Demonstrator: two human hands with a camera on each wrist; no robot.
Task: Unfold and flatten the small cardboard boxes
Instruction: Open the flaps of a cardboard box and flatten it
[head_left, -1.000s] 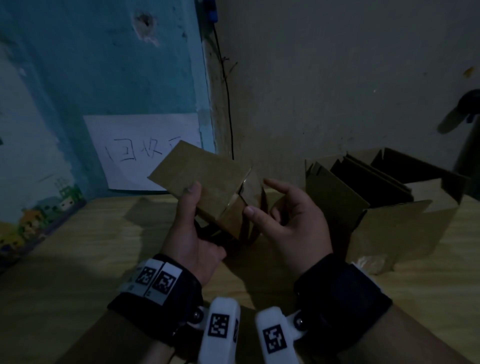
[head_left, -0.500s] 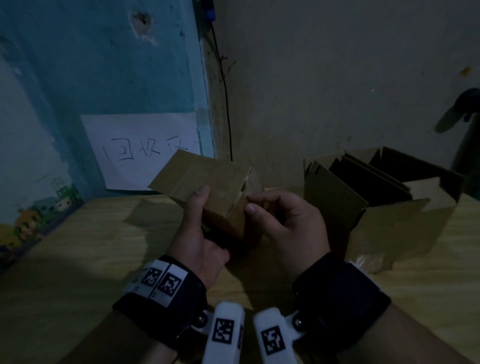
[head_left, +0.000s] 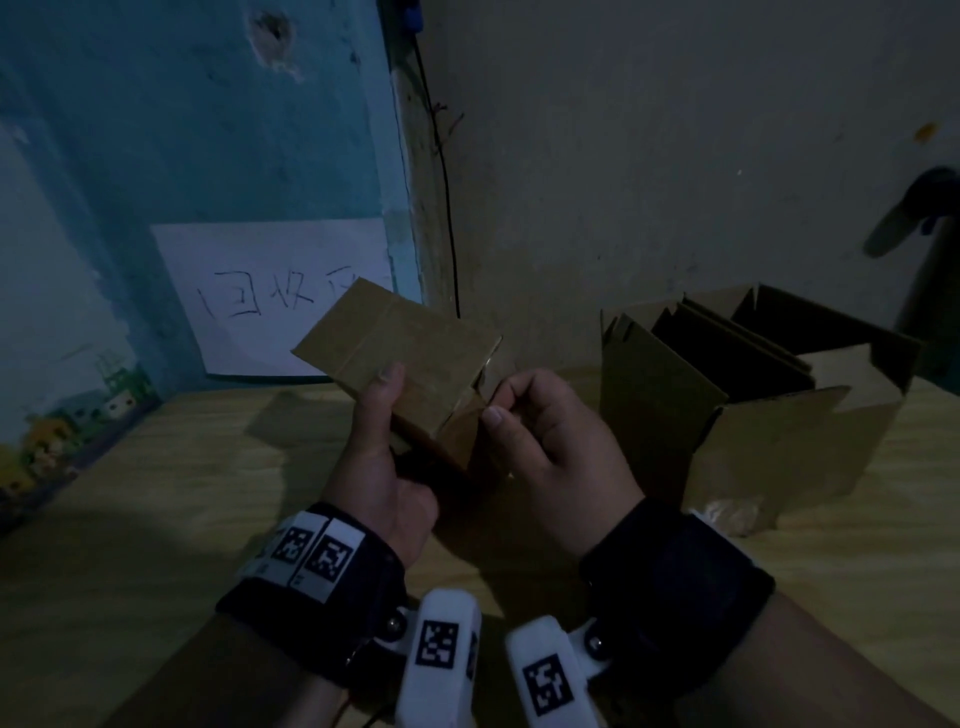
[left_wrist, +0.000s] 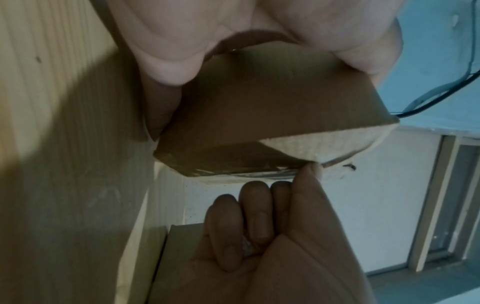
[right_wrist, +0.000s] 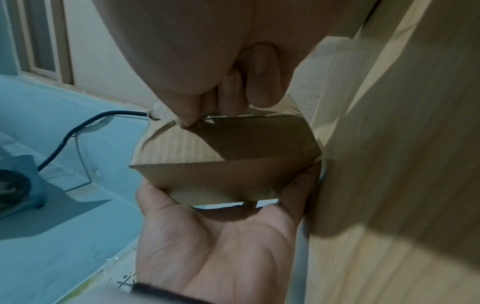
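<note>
The small cardboard box (head_left: 415, 364) is held up above the wooden desk (head_left: 156, 519), tilted, between the two hands in front of the wall corner. It is gripped by the left hand (head_left: 387, 467) from below, the thumb laid on the upper face and the fingers curled round the underside; in the right wrist view the box is seen resting against that open palm (right_wrist: 215, 242). At the box's right end, an edge of a flap is pinched by the right hand (head_left: 556, 447) between thumb and forefinger, the other fingers curled into the palm, as shown plainly in the left wrist view (left_wrist: 272, 236). The box (left_wrist: 259, 115) is still in its folded-up shape there, a lit corrugated end face turned towards the wall.

To the right on the desk, a larger open carton (head_left: 769, 405) is seen, with flat cardboard sheets stood upright inside it. A white sheet of paper (head_left: 260, 296) with handwriting is fixed to the blue wall behind, and a black cable (head_left: 441, 182) is run down the corner.
</note>
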